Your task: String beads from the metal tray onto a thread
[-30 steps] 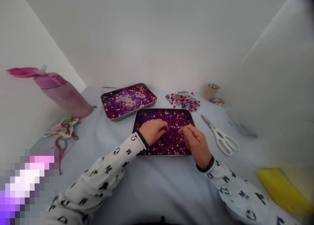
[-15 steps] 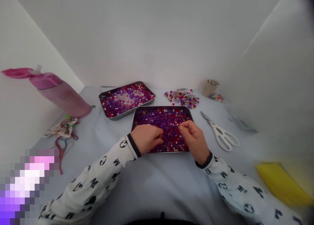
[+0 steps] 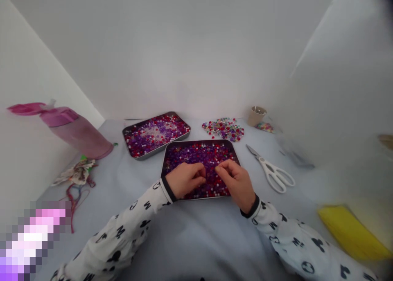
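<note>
Purple, red and white beads (image 3: 196,152) fill the front tray (image 3: 199,198), which sits near the middle of the tabletop (image 3: 190,240) in the head view. Both hands are over this tray, in white sleeves with dark prints and black cuffs. The left hand (image 3: 184,178) is at its left side, fingers curled toward the beads; whether they grip anything cannot be told. The right hand (image 3: 238,182) is over its right side, thumb and forefinger brought together at the tips; anything pinched there is too small to make out. The two hands are apart, facing each other.

Behind and to the left, a second tray (image 3: 150,153) of similar beads stands at an angle, a pale patch in its middle. To its right lies a loose heap of mixed beads (image 3: 224,129), and farther right a cup (image 3: 255,117). White-handled scissors (image 3: 272,170) lie right of the front tray. A pink bottle (image 3: 78,133) with its lid flipped up is at the left, tangled threads (image 3: 73,195) nearer, and a yellow cloth-like piece (image 3: 353,232) at the lower right.
</note>
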Motion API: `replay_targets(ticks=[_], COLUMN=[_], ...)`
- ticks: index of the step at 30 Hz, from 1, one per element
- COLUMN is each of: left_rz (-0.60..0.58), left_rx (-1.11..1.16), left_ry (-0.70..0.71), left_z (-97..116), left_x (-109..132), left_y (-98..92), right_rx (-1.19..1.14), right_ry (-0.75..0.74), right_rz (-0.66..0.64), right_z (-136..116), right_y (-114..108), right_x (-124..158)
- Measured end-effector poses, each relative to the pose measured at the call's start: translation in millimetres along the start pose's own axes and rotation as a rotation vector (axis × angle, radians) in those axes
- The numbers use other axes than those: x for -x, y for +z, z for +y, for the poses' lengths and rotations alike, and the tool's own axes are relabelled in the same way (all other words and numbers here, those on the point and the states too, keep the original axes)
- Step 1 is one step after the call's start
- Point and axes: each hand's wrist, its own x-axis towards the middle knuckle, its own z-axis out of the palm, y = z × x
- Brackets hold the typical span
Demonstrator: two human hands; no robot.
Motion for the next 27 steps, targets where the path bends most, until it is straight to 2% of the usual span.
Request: replay_targets(ticks=[3,5,8,12,16,27], left_rz=[0.077,0.084,0.034,-0.013,-0.009,0.021], left_rx=[0.495,0.788,1.041,1.189,1.275,1.303], left_ry=[-0.055,-0.09,-0.124,-0.158,-0.172,-0.141], left_z=[1.7,1.5,-1.2,-6.3,-10.0,-11.1], left_x=[-3.6,-5.3,-6.9,-8.6,-9.7,-9.0], left_y=[8.6,15.4,22.7,27.1,29.7,30.6], right_rx=[0.022,0.027,0.048,0.108,0.165,0.169], right_ry=[-0.022,-0.032,-0.062,-0.115,-0.155,-0.205], right_rz=[-0.003,0.004,0.018,0.029,0.042,0.046], right_z=[-0.2,-0.2,-0.4,-1.0,-1.8,0.8], right_y=[1.3,2.2,3.6,5.0,5.4,6.0], right_x=[1.1,1.6,2.9,6.5,9.4,13.0])
